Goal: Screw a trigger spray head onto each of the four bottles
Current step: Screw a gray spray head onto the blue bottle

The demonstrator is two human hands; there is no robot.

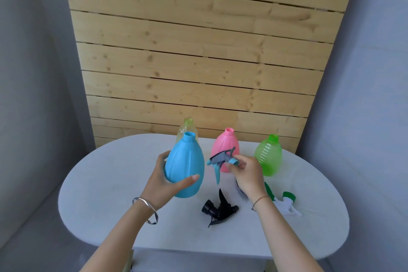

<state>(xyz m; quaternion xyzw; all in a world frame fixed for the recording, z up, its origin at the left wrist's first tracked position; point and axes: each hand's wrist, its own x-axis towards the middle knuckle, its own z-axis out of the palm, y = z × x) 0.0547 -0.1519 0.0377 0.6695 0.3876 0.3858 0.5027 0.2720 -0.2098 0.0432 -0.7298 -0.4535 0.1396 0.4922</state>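
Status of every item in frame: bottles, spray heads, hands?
blue bottle: uncapped, gripped by left hand.
yellow bottle: uncapped, upright behind it.
pink bottle: uncapped, upright.
green bottle: uncapped, upright.
blue spray head: unattached, pinched in right hand.
black spray head: loose, lying on table.
green-white spray head: loose, lying on table.
fourth head: mostly hidden behind right hand.

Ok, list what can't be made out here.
Head view only:
Yellow bottle: lower body hidden behind the blue bottle.
Fourth spray head: mostly covered by the right hand; type unclear.
Green-and-white spray head: partly behind the right wrist.
Blue spray head: motion-blurred, partly covered by that hand.
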